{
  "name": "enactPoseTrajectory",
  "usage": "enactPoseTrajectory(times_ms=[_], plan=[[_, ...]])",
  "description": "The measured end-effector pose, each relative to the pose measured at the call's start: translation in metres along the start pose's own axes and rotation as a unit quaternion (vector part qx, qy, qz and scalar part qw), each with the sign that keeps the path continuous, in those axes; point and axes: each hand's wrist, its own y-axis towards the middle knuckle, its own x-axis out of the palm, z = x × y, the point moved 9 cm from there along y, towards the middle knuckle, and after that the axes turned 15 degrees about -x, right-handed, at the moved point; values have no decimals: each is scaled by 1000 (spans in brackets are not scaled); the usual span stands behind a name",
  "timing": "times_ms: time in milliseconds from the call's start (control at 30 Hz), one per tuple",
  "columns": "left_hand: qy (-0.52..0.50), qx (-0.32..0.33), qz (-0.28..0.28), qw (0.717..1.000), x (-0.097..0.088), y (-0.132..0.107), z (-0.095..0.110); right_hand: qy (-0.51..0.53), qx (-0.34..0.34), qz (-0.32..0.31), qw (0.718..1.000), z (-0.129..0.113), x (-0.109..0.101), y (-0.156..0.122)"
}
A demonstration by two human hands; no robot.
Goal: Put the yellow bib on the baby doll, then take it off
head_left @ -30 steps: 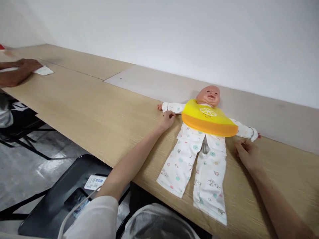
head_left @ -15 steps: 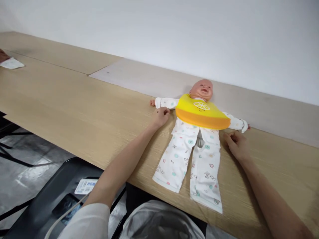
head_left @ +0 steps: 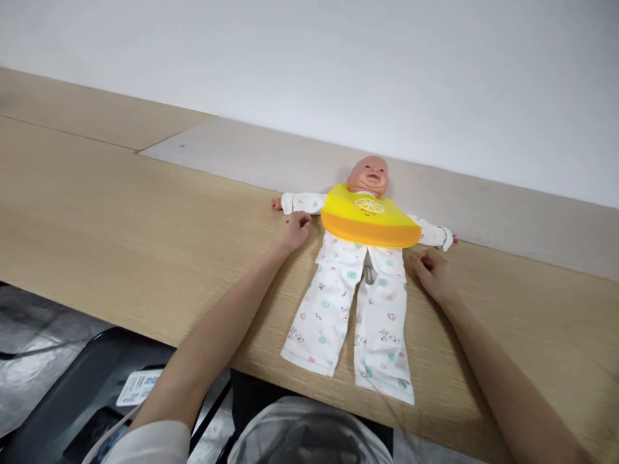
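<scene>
A baby doll (head_left: 370, 175) lies on its back on the table, arms spread wide. It wears a white printed top and matching trousers (head_left: 319, 316). Round its neck sits a yellow bib (head_left: 368, 216) with an orange pocket and a white citrus slice drawing. My left hand (head_left: 294, 231) rests on the tabletop just below the sleeve at the left of the picture, fingers curled with nothing seen in them. Beside the bib's right lower corner, my right hand (head_left: 434, 274) lies on the table, likewise curled and holding nothing visible. The doll's feet are not visible at the trouser ends.
The wooden table (head_left: 145, 238) runs along a white wall (head_left: 309, 71), with a pale strip at the back. A black chair (head_left: 53, 399) stands at the lower left, holding a white labelled card or packet (head_left: 138, 388), a dark phone-like object (head_left: 89, 435) and a cable.
The view has shifted, so the doll and both hands appear further left. A person's hand with white cloth at the far left has left the picture. My hands keep their places beside the doll.
</scene>
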Motion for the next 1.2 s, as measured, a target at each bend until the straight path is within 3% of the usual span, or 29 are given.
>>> enactPoseTrajectory(times_ms=[867,1000,1100,1167,1200], plan=[[159,23,-4,987,2,-11,14,1,-18,-19,1000,-4,9,1],[177,14,-8,984,3,-12,16,42,-13,92,995,-10,-18,1],[186,4,-16,982,5,-11,15,49,-61,161,984,-49,-43,-7],[190,-1,-15,982,5,-11,15,42,-164,156,973,-104,-47,-18],[192,-3,-13,981,5,-10,14,35,-225,119,966,-137,-40,-27]])
